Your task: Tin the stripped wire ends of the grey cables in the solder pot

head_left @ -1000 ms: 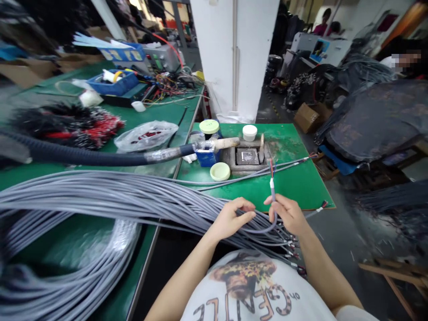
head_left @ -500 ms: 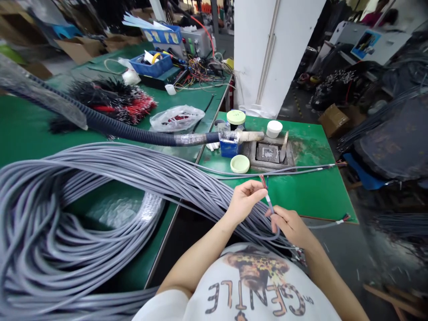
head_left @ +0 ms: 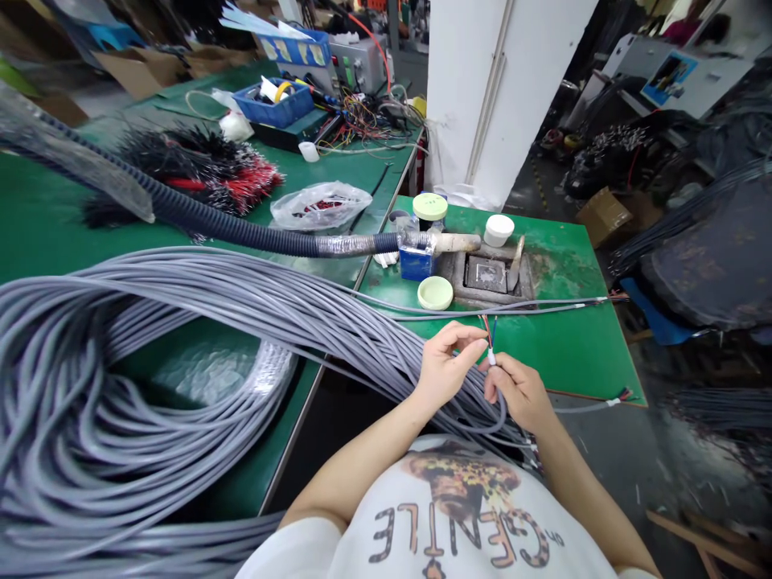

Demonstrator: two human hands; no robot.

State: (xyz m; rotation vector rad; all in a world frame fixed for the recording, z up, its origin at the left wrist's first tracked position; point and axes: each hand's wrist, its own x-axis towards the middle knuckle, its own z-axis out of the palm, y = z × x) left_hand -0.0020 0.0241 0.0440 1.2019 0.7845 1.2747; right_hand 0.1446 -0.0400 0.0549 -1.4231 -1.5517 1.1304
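My right hand (head_left: 519, 392) pinches a grey cable just below its white-wrapped end (head_left: 491, 357). Thin red, blue and other coloured wires (head_left: 488, 331) fan upward from that end. Beside them is my left hand (head_left: 449, 363), its thumb and index finger closed around the wires at their left side. A large coil of grey cables (head_left: 199, 277) lies to the left, and its strands run beneath both hands. Two more grey cable ends (head_left: 579, 305) stretch across the green board beyond my hands.
A solder pot (head_left: 487, 275) with a wooden-handled scraper sits on the green board (head_left: 567, 346). Around it are a blue box (head_left: 416, 264), round tubs and a lid (head_left: 435, 293). A ribbed hose (head_left: 241, 229) crosses from the left, ending above the pot.
My right hand has moved slightly up, and the cable end now stands more upright. The coloured wires are spread further apart, and my left hand has shifted a little right.
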